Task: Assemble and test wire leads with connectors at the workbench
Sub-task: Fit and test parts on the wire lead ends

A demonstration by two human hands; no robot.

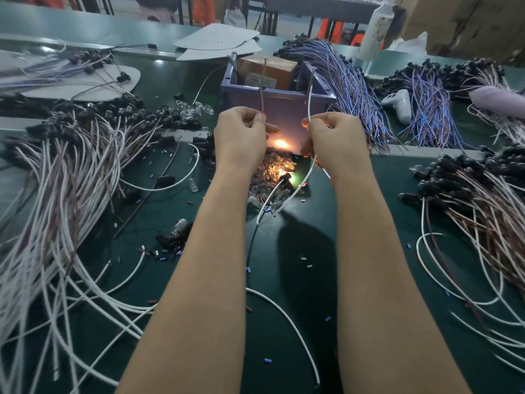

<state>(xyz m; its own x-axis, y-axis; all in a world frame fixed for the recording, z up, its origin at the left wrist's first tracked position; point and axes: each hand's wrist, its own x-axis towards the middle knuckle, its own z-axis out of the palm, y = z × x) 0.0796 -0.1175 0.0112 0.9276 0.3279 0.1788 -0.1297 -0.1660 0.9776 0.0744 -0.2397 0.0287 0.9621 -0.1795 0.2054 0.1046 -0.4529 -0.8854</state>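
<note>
— What's on your left?
— I see a heap of white and brown leads (71, 194) with black connectors, sprawled over the green desk (306, 280).
— And the grips?
— My left grip (241, 137) pinches a brown lead (262, 89) between thumb and fingers, its bare tip pointing up. Between the two grips a small bulb (280, 143) glows orange above a pile of clear bulbs (270, 172), in front of the purple bin (278, 102). My right grip (332, 140) pinches a white lead (310, 100), also upright; its tail hangs down toward the desk.
— Further right?
— A blue-and-purple bundle (355, 86) lies behind, and another connector heap (483, 200) sits near the edge.
</note>
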